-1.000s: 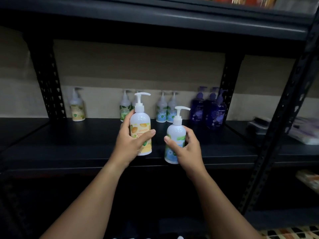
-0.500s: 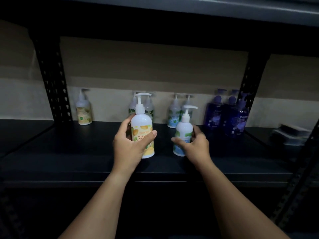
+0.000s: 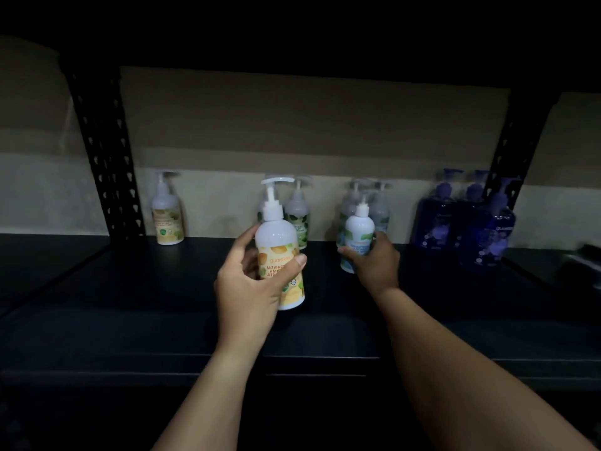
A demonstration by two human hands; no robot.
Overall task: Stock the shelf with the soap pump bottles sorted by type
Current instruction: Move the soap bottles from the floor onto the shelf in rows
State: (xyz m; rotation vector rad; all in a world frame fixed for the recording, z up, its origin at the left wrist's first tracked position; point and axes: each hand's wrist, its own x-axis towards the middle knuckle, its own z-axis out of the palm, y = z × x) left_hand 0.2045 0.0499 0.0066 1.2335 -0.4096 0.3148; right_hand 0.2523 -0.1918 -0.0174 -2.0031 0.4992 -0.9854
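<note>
Nearest are two bare forearms reaching up from the bottom edge over the front lip of a black shelf (image 3: 97,320). The left hand (image 3: 250,284) grasps a yellow bottle (image 3: 280,265) around its body, thumb across the label and fingers behind; the bottle stands upright, its base at or just above the shelf near the middle, and which I cannot tell. Its white pump head points right. A little farther in and to the right, the right hand (image 3: 374,265) wraps around the lower part of a blue bottle (image 3: 357,236), also upright, with its pump nozzle facing away.

Farther back, along the wall, the stock sits in groups. Just behind the blue bottle are two more blue-label bottles (image 3: 379,209), close against it. Behind the yellow bottle stand the green bottles (image 3: 297,216), one partly hidden. Far left, beside a perforated black upright (image 3: 104,151), a lone yellow-label bottle (image 3: 167,216) stands by itself, well apart from the rest. Far right, three purple bottles (image 3: 468,219) cluster together by the other upright (image 3: 520,141). It is dim, and the far labels are too blurred to read
</note>
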